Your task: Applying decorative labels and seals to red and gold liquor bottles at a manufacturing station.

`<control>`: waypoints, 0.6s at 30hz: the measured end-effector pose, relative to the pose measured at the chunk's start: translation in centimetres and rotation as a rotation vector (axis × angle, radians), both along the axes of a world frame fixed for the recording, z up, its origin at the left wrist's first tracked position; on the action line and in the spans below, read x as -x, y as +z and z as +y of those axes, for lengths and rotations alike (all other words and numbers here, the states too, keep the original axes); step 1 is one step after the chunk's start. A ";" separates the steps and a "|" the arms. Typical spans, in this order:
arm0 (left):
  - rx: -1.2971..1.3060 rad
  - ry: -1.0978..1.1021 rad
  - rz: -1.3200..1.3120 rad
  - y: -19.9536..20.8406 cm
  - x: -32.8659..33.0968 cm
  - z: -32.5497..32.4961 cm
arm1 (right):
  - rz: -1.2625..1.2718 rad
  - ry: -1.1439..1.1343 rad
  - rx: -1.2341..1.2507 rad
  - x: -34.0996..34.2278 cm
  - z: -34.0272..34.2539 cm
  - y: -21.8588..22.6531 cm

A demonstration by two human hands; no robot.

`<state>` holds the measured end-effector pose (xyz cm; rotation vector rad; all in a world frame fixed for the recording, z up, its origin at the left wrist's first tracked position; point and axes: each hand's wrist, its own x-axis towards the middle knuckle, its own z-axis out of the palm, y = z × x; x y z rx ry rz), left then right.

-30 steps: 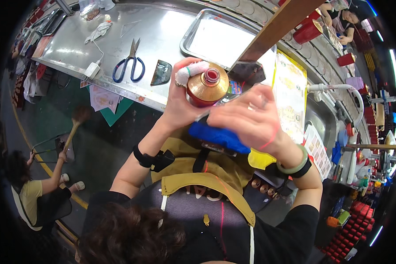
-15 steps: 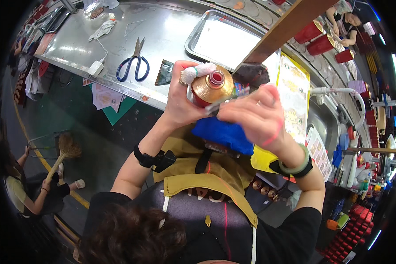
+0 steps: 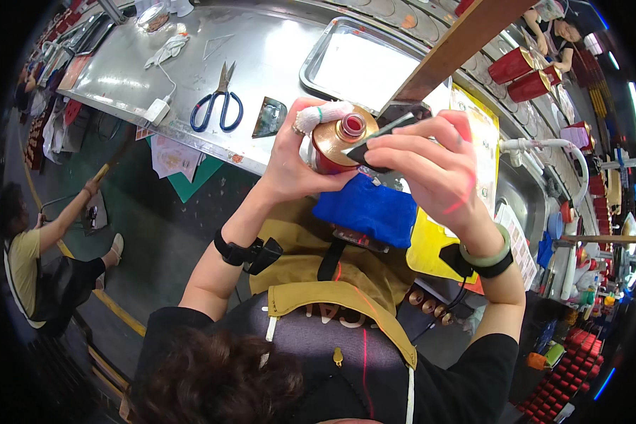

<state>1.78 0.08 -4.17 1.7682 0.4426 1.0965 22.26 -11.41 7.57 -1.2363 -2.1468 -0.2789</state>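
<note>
My left hand (image 3: pixel 290 166) is wrapped round a red bottle with a gold shoulder (image 3: pixel 328 136) and an open red neck. A white knitted finger cover (image 3: pixel 323 116) sits on its index finger, lying along the shoulder beside the neck. Between the fingers of my right hand (image 3: pixel 431 159) is a thin, dark flat piece (image 3: pixel 380 152), slanting with its lower end at the bottle's right side. Whether it touches the bottle, I cannot tell. Just below the bottle lies a blue cloth (image 3: pixel 367 210). The bottle's lower part is mostly hidden.
Scissors with dark blue handles (image 3: pixel 218 106) and a dark flat plate (image 3: pixel 269 117) lie left of the bottle on the metal table. Behind stands a metal tray (image 3: pixel 309 69). A wooden post (image 3: pixel 459 49) slants above the right hand. At lower left, a person (image 3: pixel 32 254) holds a broom.
My right hand has shifted up and right and is less blurred, showing the flat piece clearly. The left hand still grips the bottle. The person at left has swung the broom up and away.
</note>
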 end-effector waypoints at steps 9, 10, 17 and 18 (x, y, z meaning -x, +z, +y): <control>-0.103 0.095 -0.079 -0.2 -1.2 -0.9 | 0.065 0.017 0.062 -0.4 0.3 -1.2; -0.066 0.088 -0.065 -0.2 -1.2 -0.8 | 0.050 0.076 0.020 -0.6 0.3 -1.2; -0.069 -0.027 0.013 0.0 0.1 0.4 | 0.001 0.144 0.063 -0.9 0.1 -0.6; -0.006 -0.060 0.000 0.0 0.0 0.2 | 0.045 0.044 0.056 -0.8 0.1 -0.5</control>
